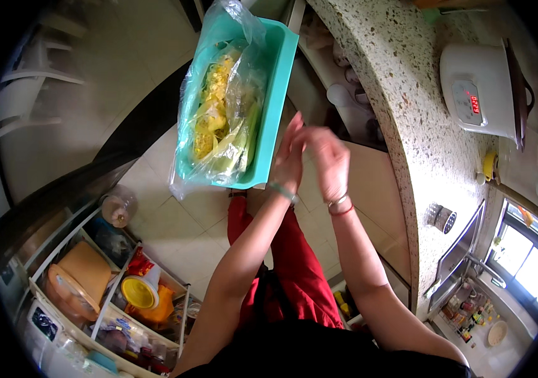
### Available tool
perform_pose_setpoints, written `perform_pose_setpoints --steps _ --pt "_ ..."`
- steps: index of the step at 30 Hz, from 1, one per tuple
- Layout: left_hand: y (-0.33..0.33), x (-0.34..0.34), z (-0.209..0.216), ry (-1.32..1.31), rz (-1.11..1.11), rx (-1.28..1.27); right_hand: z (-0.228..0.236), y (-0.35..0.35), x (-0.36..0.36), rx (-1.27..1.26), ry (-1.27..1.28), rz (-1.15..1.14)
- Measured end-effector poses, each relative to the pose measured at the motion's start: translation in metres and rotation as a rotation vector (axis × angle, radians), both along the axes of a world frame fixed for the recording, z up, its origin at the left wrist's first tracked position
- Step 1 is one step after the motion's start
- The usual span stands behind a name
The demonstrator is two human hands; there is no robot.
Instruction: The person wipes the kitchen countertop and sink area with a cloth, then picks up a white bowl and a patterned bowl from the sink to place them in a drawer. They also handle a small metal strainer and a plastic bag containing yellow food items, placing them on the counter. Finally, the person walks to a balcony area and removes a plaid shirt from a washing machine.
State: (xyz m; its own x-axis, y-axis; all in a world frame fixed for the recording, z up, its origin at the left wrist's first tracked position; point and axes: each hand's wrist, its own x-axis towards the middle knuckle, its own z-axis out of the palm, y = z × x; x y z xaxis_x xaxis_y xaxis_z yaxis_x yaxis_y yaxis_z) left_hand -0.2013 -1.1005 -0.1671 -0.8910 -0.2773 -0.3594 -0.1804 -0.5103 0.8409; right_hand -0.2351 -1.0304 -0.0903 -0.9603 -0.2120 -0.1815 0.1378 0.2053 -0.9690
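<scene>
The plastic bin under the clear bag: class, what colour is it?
The plastic bin is turquoise green, shown best in the head view.

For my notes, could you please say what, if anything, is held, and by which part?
Apparently nothing: the left hand and blurred right hand look empty.

1. Bin [281, 69] ahead; bag [244, 28] in it, overhanging left rim; produce [217, 91] inside bag.
2. Left hand [290, 160] just right of bin's near end; right hand [329, 157] right of left hand.
3. Bench [395, 94] along right side, cooker [477, 88] on it.
4. Rack [115, 293] at lower left, tub [140, 292] in it.
</scene>
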Motion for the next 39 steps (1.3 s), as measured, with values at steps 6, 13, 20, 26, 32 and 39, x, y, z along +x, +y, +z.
perform_pose_setpoints --steps 6,13,20,26,32,39 --pt "0.005 -0.071 0.042 0.124 0.331 -0.229 -0.084 0.036 -0.090 -0.489 -0.213 -0.482" --pt "0.004 -0.076 0.021 0.009 0.449 -0.100 -0.174 0.057 -0.181 -0.524 -0.135 -0.392" --pt "0.007 -0.130 -0.014 0.262 0.624 0.393 -0.174 0.020 -0.250 -0.343 -0.285 -0.637" --pt "0.022 -0.150 -0.008 0.259 0.542 0.510 -0.169 0.030 -0.269 -0.216 -0.251 -0.685" --pt "0.031 -0.157 -0.045 0.254 0.138 0.489 -0.139 0.024 -0.227 -0.377 -0.148 -0.674" --pt "0.015 -0.143 -0.031 0.071 0.126 0.422 -0.106 0.046 -0.089 -0.397 -0.209 -0.586"
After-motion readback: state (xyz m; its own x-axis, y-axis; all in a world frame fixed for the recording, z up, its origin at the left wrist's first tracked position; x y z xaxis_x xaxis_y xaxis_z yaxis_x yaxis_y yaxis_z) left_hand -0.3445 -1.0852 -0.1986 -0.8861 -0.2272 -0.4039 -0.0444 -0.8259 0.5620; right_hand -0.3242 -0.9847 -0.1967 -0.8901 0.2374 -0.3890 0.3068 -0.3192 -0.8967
